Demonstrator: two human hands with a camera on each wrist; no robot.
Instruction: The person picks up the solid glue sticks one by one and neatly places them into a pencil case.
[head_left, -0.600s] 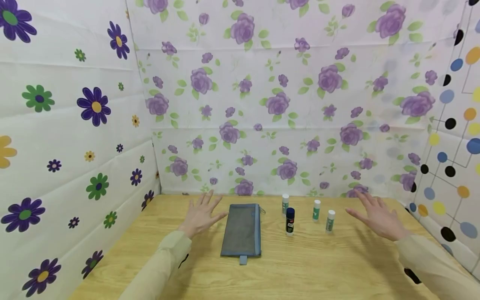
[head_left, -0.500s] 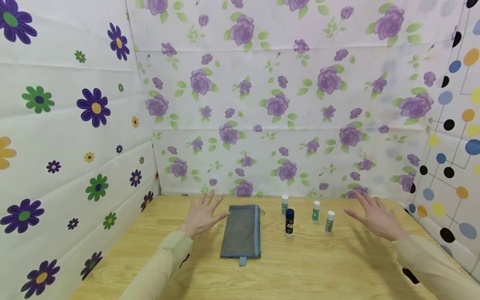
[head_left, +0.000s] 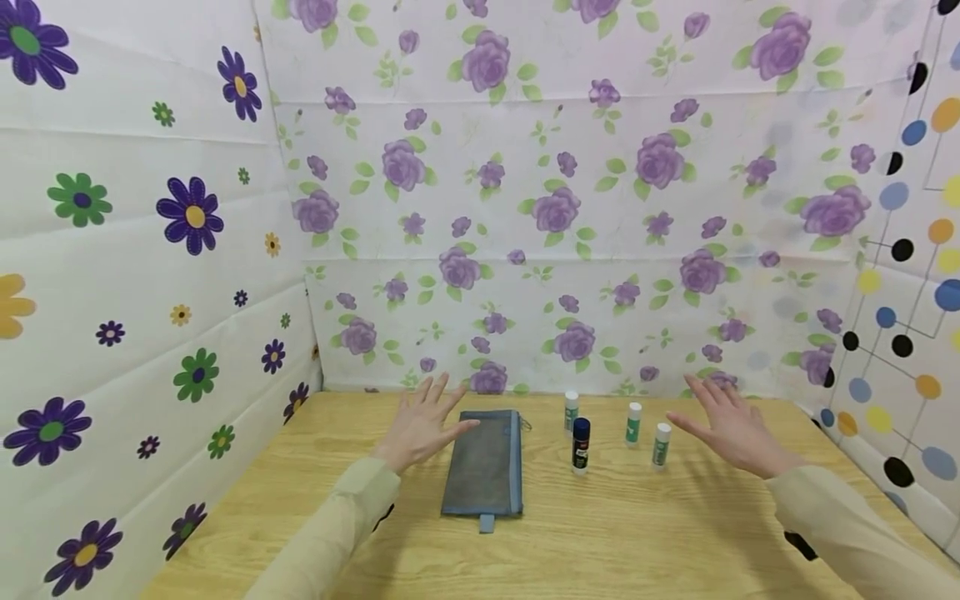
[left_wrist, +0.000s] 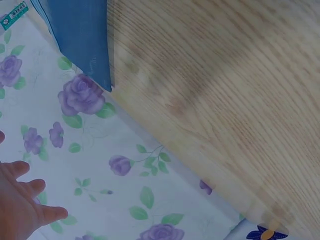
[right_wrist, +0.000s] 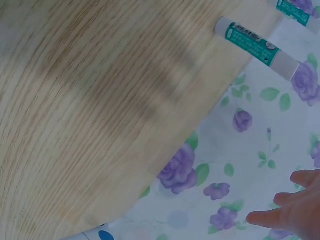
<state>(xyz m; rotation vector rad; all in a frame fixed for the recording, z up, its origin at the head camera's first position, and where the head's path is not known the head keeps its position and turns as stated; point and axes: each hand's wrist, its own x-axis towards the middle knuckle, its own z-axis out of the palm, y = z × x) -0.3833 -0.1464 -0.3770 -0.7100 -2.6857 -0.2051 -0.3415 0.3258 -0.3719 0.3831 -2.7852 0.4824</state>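
Observation:
My left hand hovers above the table just left of a grey mesh zip pouch with blue edging; its fingers are spread and hold nothing, the thumb overlapping the pouch's upper corner in the head view. The pouch's blue side shows in the left wrist view. My right hand, fingers also spread and holding nothing, is held over the table to the right of a green-and-white glue stick. Two similar glue sticks stand farther back, one in the middle, another behind a dark tube with a navy cap.
The wooden table ends at a floral cloth wall behind it. A flower-print cloth hangs along the left, and a dotted cloth along the right.
Both hands have shifted inward, the left toward the pouch and the right toward the nearest glue stick. The pouch, glue sticks and tube have stayed in place.

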